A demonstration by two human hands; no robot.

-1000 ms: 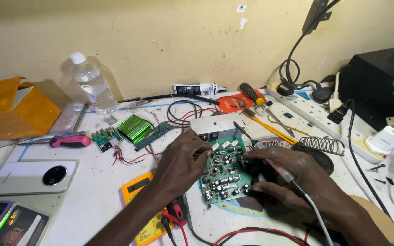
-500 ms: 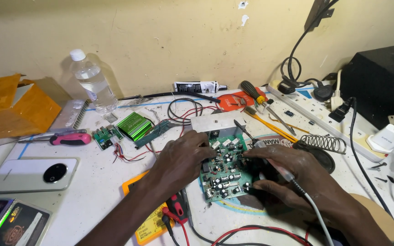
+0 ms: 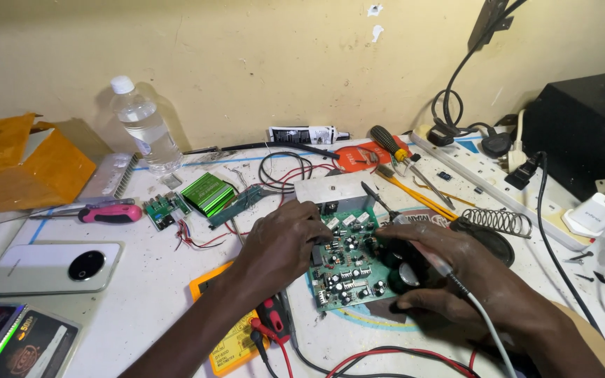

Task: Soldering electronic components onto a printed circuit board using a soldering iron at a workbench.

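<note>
A green circuit board with a silver heat sink at its far edge lies on the white table. My left hand rests on the board's left edge, fingers curled over it and holding it. My right hand lies over the board's right side, closed on a thin dark-tipped tool. The tool's tip points toward the heat sink, and its white cable trails back over my wrist. Part of the board's right side is hidden under this hand.
A yellow multimeter with red and black leads sits by my left forearm. A phone, pink screwdriver, green module and water bottle lie left. A power strip, coil spring and black box stand right.
Both hands stay on the board in nearly the same place. The view has shifted slightly.
</note>
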